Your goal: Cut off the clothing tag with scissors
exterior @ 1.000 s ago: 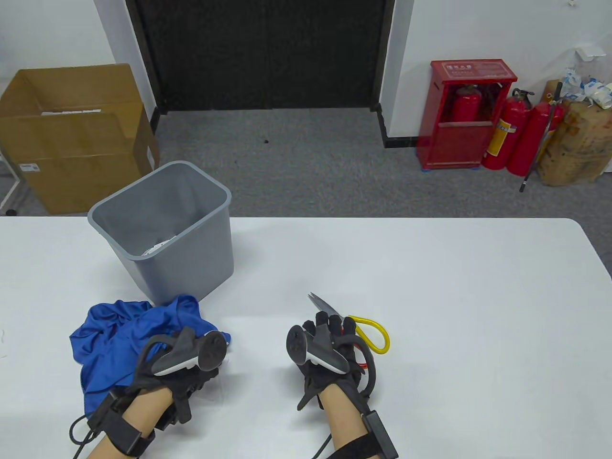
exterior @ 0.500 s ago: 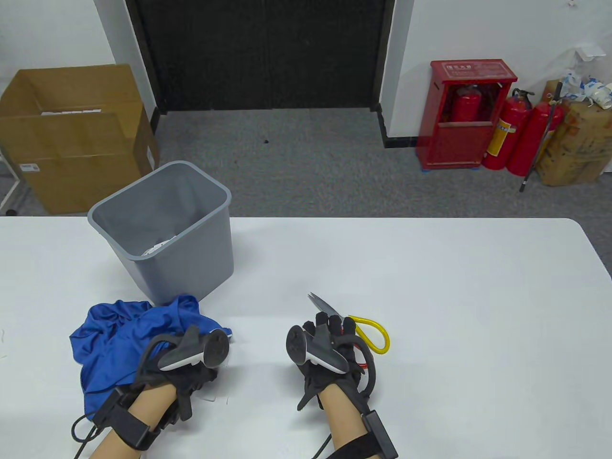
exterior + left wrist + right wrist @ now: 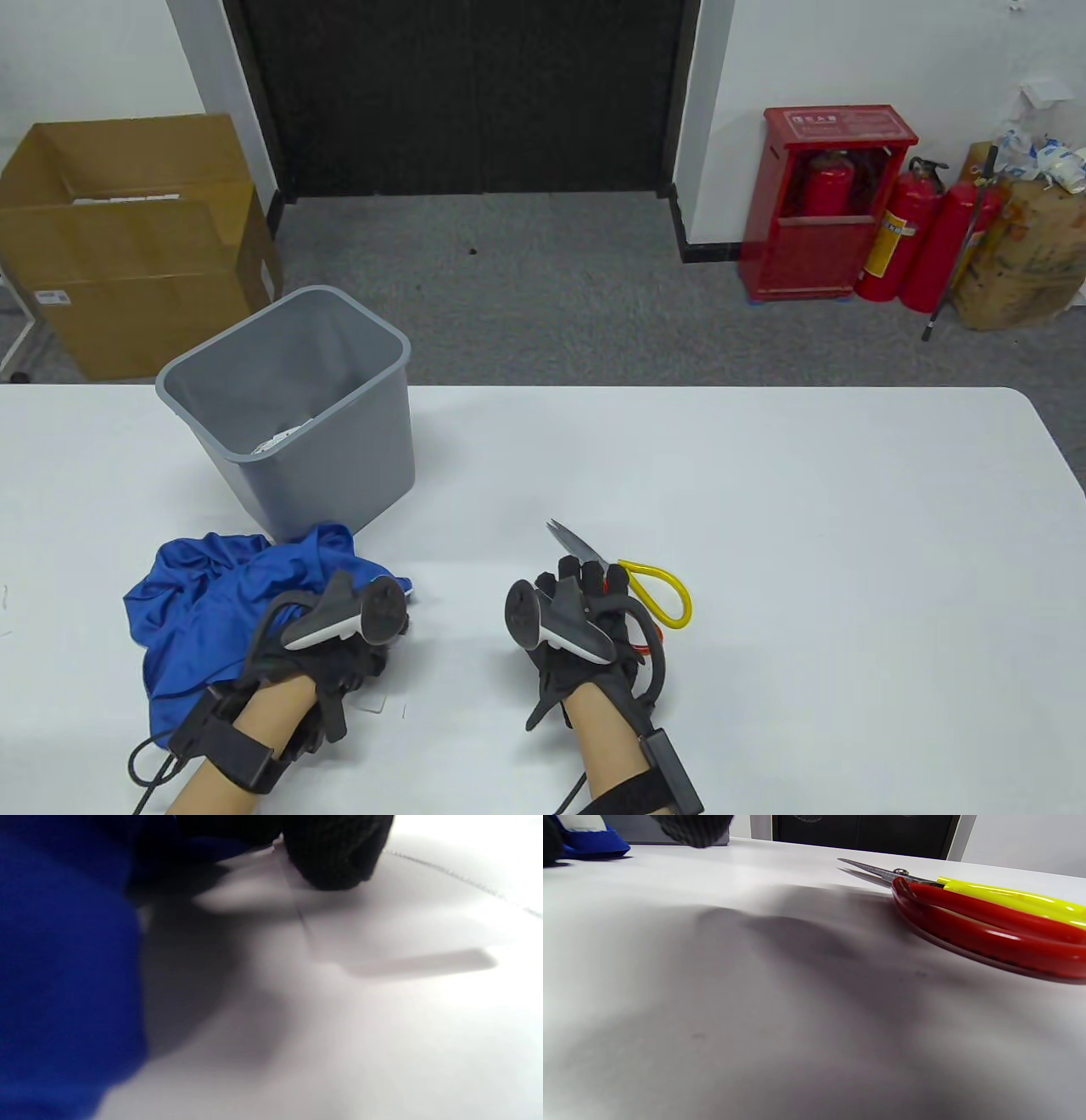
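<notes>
A crumpled blue garment [image 3: 212,603] lies at the table's front left. My left hand [image 3: 339,649] rests on its right edge, with the fingers hidden under the tracker. In the left wrist view a black fingertip [image 3: 335,853] presses down beside the blue cloth [image 3: 63,976], where a pale flat piece lies, too blurred to identify. The scissors [image 3: 594,560] lie flat with blades together and pointing away, and have one yellow and one red handle [image 3: 988,938]. My right hand [image 3: 585,615] is spread over the handles, and no finger is in the loops.
A grey bin [image 3: 293,407] with paper scraps stands just behind the garment. A small pale scrap with a thread [image 3: 382,706] lies by my left wrist. The white table [image 3: 806,552] stretches to the right. Beyond the far edge are cardboard boxes and fire extinguishers.
My left hand has shifted slightly right and forward on the garment's edge. My right hand has barely moved over the scissors.
</notes>
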Available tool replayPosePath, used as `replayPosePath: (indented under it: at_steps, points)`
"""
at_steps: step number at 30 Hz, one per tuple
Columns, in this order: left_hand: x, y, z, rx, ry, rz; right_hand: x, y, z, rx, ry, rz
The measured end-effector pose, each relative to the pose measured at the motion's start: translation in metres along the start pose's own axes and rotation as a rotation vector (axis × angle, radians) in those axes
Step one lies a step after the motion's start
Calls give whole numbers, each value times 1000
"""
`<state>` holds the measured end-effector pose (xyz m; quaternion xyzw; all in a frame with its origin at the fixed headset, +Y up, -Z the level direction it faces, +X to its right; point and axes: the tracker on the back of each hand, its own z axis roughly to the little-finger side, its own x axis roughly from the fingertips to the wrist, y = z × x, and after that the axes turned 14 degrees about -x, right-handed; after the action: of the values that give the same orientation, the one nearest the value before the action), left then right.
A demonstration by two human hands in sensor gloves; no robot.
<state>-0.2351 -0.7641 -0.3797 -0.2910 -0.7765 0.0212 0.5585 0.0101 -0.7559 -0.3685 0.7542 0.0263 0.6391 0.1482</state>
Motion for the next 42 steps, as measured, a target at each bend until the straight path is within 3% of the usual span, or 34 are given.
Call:
replayPosePath:
  at_steps: [2,9,18,23,28,31,37,42]
  points:
    - [-1,1,-1,1,4,14,0,0,0,1,1,-2]
    - [5,2,-3,-37,-10,-124,0,0,0,1,3,-3]
    - [9,3,-3,-76,-20,-167,0,1,-1,0,0,-10]
    - [24,19,3,-46,-30,-239,0,1,-1,-9,-2,-7]
    - [48,55,31,60,-3,-318,0,2,-1,-6,0,-7]
    - [70,87,59,163,20,-360,0,2,-1,-6,-2,-9]
    - [110,150,104,361,53,-550,-2,5,0,1,2,-21]
    - [121,194,135,328,233,-693,-2,6,1,3,2,-25]
